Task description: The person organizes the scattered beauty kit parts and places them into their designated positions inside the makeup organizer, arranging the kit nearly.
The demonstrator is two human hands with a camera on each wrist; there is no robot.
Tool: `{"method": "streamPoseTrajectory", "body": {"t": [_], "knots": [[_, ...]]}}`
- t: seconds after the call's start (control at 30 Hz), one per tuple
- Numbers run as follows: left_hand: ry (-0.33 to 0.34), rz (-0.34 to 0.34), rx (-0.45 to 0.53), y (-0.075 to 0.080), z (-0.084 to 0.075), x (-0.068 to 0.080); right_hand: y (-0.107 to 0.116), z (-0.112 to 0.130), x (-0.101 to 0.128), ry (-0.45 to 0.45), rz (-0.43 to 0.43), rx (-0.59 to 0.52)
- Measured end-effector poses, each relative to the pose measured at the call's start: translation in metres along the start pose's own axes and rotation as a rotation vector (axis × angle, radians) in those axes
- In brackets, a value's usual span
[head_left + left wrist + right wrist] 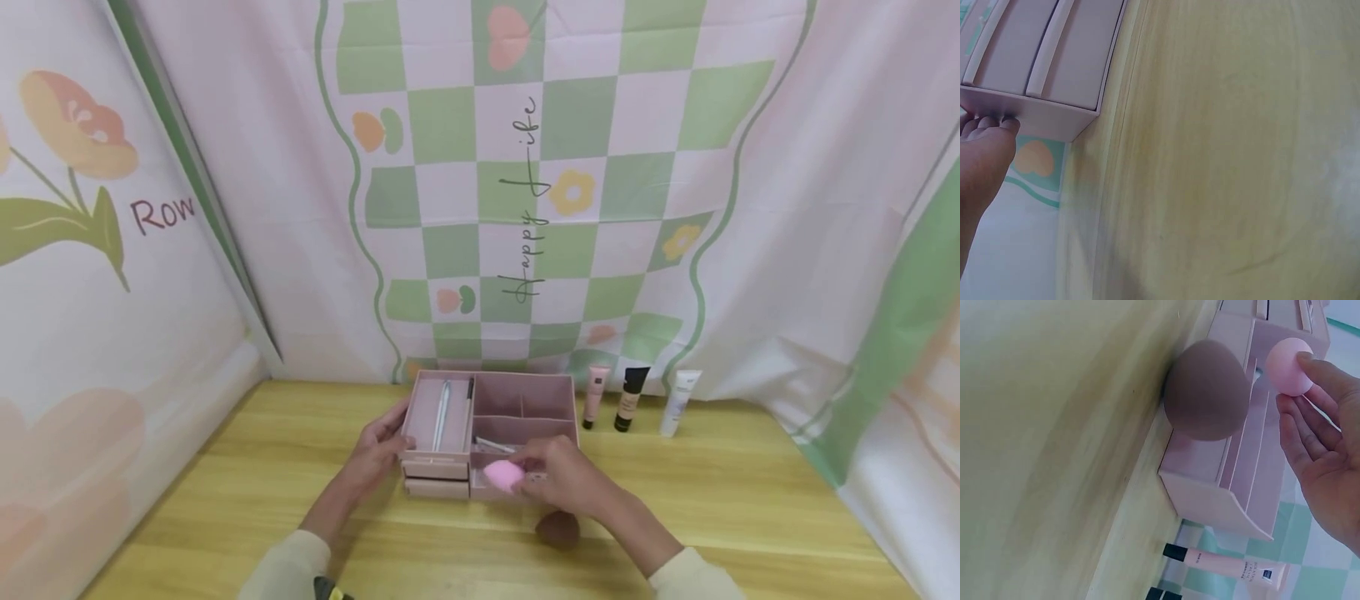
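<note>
A pink makeup sponge (504, 476) is pinched between the thumb and fingers of my right hand (566, 477), over the front compartment of a pink makeup organizer (523, 430). In the right wrist view the sponge (1289, 367) sits at the fingertips of the right hand (1329, 450). My left hand (375, 454) grips the organizer's left side, its thumb at the top rim. The left wrist view has fingers of this hand (988, 156) against the side wall, below the drawer fronts (1075, 56). Slim pen-like sticks (442, 417) lie in the organizer's top left tray.
A brown egg-shaped sponge (558, 529) lies on the wooden table (225, 500), in front of the organizer. To the organizer's right stand a pink tube (596, 396), a beige tube with a black top (631, 400) and a white tube (681, 402). A patterned curtain (510, 192) hangs behind.
</note>
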State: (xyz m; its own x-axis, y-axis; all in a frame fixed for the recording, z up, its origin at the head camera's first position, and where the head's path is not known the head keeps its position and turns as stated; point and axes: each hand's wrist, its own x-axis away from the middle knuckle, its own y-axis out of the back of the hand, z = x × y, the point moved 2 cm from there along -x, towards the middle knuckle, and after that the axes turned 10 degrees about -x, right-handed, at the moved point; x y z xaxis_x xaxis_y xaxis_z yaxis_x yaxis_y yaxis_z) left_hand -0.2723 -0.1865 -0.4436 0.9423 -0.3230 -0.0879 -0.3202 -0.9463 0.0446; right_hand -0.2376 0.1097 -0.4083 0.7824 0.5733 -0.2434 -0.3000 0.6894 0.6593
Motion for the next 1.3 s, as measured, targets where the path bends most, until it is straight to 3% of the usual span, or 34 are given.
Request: {"method": "streamPoseTrajectory", "body": {"t": [0.2,0.5,0.93,1.3], "knots": [[0.0,-0.019,0.008,0.0,0.0,-0.001,0.001,-0.008,-0.011,-0.003,-0.034,0.046],[-0.007,-0.006,-0.008,0.0,0.002,-0.002,-0.008,-0.02,-0.02,-0.041,-0.007,0.008],[0.002,-0.023,0.007,0.0,0.002,0.0,-0.014,-0.027,-0.02,-0.083,0.042,0.011],[-0.012,0.005,0.017,0.0,0.002,-0.001,-0.015,-0.027,-0.018,-0.114,0.037,-0.014]]}}
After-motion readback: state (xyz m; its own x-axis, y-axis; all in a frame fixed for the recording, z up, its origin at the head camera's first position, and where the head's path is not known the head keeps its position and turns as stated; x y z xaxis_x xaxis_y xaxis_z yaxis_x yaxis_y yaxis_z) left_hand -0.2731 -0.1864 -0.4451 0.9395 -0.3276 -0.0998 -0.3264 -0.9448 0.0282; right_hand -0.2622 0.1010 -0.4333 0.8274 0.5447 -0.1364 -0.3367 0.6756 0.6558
